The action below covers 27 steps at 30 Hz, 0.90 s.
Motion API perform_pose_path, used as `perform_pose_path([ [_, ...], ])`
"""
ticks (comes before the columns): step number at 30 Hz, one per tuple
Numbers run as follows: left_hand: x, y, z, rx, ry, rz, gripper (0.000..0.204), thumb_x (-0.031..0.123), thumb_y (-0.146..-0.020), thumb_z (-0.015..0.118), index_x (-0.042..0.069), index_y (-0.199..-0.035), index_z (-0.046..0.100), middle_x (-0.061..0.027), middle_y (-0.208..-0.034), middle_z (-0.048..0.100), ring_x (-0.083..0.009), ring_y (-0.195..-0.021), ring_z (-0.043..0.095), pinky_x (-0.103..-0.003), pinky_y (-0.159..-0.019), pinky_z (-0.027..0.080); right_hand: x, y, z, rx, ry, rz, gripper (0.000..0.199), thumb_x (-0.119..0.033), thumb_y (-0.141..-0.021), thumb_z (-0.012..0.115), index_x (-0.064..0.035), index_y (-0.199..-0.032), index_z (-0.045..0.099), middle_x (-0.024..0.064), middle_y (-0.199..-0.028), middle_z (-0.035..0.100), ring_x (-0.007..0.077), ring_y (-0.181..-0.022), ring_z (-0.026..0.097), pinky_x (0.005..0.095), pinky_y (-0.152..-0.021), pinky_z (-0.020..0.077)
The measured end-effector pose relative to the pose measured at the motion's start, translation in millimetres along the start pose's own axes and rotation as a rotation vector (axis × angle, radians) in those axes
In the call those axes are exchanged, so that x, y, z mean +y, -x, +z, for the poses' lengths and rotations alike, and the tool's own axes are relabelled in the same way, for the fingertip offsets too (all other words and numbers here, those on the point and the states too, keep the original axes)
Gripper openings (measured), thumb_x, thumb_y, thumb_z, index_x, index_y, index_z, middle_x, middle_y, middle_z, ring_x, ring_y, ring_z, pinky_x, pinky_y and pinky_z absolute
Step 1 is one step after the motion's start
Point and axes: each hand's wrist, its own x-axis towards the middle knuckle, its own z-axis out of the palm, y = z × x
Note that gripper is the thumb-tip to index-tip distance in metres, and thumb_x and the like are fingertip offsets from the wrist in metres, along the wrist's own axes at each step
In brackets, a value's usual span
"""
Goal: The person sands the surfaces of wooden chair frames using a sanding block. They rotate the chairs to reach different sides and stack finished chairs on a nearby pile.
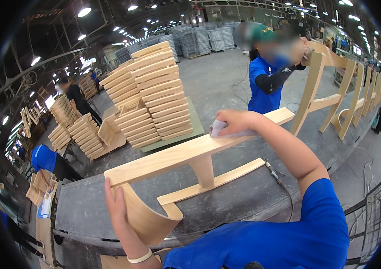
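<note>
Your right hand (pixel 237 121) is closed flat on a grey sanding pad (pixel 219 129), pressing it to the top rail of the wooden chair frame (pixel 186 168); your left hand (pixel 115 204) wraps the curved end, fingers closed; frame lies on the grey workbench (pixel 83 210) before you. Keep strokes along the grain, even pressure, left hand bracing; blue-and-white packet (pixel 45 205) lies flat at the bench's left end.

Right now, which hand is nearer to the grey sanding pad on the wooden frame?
Right. The right hand presses on the sanding pad near the far end of the wooden frame. The left hand grips the frame's near end, well away from it.
</note>
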Motion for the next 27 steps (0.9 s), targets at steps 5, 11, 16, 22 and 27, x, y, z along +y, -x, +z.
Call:
perform_pose_path([
  [5, -7.1, 2.5, -6.9, -0.019, 0.023, -0.005, 0.057, 0.009, -0.091, 0.054, 0.004, -0.145, 0.034, -0.0175, -0.148, 0.037, -0.0298, -0.138, 0.034, -0.037, -0.113, 0.026, -41.1, -2.3, 0.9, 0.068, 0.034, -0.048, 0.025, -0.018, -0.078, 0.069, 0.001, -0.095, 0.066, 0.0163, -0.103, 0.061, 0.0348, -0.099, 0.058, 0.0416, -0.086, 0.0454],
  [11, -4.8, -0.6, -2.0, -0.076, 0.246, -0.007, 0.063, 0.001, -0.09, 0.055, 0.005, -0.147, 0.028, -0.0171, -0.147, 0.038, -0.027, -0.135, 0.036, -0.035, -0.109, 0.032, -107.6, -13.3, 22.3, 0.222, 0.062, -0.271, 0.022, -0.012, -0.08, 0.067, -0.0031, -0.099, 0.062, 0.0158, -0.1, 0.063, 0.0347, -0.099, 0.059, 0.0428, -0.087, 0.0459],
  [16, -26.9, -8.7, -5.1, -0.163, 0.52, -0.17, 0.062, 0.008, -0.087, 0.065, 0.003, -0.142, 0.036, -0.014, -0.131, 0.053, -0.0213, -0.116, 0.054, -0.033, -0.095, 0.046, -131.2, -23.5, 49.7, 0.175, -0.223, -0.219, 0.057, -0.001, -0.078, 0.066, -0.0113, -0.13, 0.046, 0.0173, -0.102, 0.064, 0.0349, -0.092, 0.062, 0.0422, -0.081, 0.0481],
  [22, -42.4, -19.8, 5.9, -0.136, 0.689, -0.19, 0.045, 0.018, -0.093, 0.054, 0.0, -0.135, 0.046, -0.0108, -0.121, 0.061, -0.0181, -0.107, 0.059, -0.03, -0.091, 0.045, -138.7, -39.8, 61.1, 0.171, 0.025, -0.22, 0.024, -0.004, -0.078, 0.064, 0.0004, -0.102, 0.064, 0.0173, -0.097, 0.065, 0.0336, -0.088, 0.063, 0.038, -0.075, 0.0511],
  [27, -43.1, -16.7, 9.1, -0.137, 0.853, -0.172, 0.056, 0.008, -0.091, 0.051, 0.001, -0.144, 0.034, -0.0111, -0.123, 0.059, -0.016, -0.108, 0.059, -0.028, -0.09, 0.046, -200.6, -68.2, 94.2, 0.375, 0.039, -0.313, 0.02, -0.013, -0.08, 0.069, -0.002, -0.095, 0.064, 0.0127, -0.094, 0.065, 0.0327, -0.085, 0.062, 0.0384, -0.073, 0.0501],
])
